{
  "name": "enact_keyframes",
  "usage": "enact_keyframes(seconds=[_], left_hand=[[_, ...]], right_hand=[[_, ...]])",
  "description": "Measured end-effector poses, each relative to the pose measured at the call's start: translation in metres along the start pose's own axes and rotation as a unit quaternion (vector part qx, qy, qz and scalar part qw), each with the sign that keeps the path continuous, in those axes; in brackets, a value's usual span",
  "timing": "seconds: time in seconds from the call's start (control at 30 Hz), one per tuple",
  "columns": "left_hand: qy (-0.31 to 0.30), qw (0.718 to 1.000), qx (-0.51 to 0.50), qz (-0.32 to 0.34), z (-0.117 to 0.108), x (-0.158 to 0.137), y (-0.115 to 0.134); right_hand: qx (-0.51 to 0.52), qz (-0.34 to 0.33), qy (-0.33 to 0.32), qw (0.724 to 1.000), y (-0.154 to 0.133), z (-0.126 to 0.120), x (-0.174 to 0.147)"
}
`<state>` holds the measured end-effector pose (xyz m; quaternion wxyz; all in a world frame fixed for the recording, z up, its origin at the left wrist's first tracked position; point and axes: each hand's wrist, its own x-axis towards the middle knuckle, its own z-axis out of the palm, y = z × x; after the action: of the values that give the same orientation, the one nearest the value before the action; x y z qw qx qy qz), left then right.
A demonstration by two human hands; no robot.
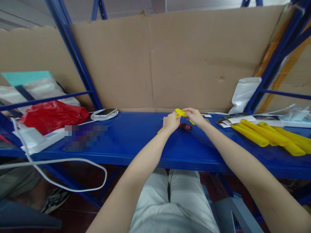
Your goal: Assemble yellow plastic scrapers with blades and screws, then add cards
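Observation:
Both hands meet over the blue shelf top (136, 136), near the cardboard at the back. My left hand (171, 121) is closed around a small bright yellow piece (180, 112), whose exact kind I cannot make out. From the other side, the fingers of my right hand (194, 116) pinch the same yellow piece. A bit of yellow also shows below each hand. Just under the hands lies a red and black object (186, 127), partly covered by my left hand; it looks like a tool handle.
Several yellow tubes (274, 136) lie at the right beside a white power strip (289, 122). At left are a phone (106, 112) on a coiled white cable, a red plastic bag (55, 115) and another power strip (53, 137). Blue posts (80, 61) frame the cardboard wall (184, 58).

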<state>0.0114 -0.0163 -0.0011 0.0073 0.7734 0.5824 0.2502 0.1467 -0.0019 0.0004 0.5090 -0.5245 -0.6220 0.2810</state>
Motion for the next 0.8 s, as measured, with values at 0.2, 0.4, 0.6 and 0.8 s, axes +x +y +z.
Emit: enact_keyframes(seconds=[0.2,0.4,0.6,0.8], left_hand=[[-0.019,1.000,0.009,0.001,0.003,0.002,-0.002],[-0.026,1.000,0.009,0.000,0.002,0.001,-0.001],[-0.032,0.999,0.008,0.004,0.003,0.001,0.000],[-0.031,0.999,0.003,0.008,0.003,0.000,0.000]], right_hand=[[-0.053,-0.005,0.060,0.997,0.008,-0.025,0.012],[-0.343,0.024,0.177,0.922,0.010,-0.081,0.017],[-0.500,0.191,-0.063,0.842,0.030,-0.103,0.019],[-0.522,0.229,-0.068,0.819,0.048,-0.102,0.021]])
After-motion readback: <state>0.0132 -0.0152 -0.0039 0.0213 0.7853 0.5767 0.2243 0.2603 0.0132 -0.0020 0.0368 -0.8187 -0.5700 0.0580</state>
